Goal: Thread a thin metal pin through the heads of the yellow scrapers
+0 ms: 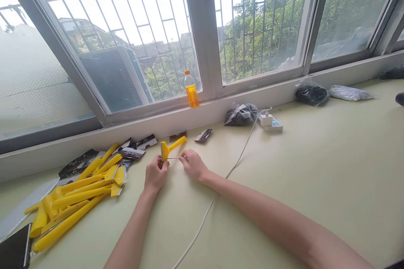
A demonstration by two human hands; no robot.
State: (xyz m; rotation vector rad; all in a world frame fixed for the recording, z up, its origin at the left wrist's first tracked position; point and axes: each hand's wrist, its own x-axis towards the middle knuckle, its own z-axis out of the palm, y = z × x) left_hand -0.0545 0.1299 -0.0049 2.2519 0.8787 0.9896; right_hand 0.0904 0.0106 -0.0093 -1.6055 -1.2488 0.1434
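My left hand is closed around the lower part of a yellow scraper, whose handle points up and to the right. Between the fingertips of my right hand is a thin metal rod, probably a hex key or small driver; its outer end is hidden in my grip. The rod reaches across to the scraper head, where my left fingers cover part of the contact. To the left lies a heap of more yellow scrapers, several with metal-edged heads facing right.
Dark printed cards lie behind the heap. A white cable crosses the table from a power strip. Bagged black items rest near the sill, where an orange-capped bottle stands. A dark phone-like object sits lower left.
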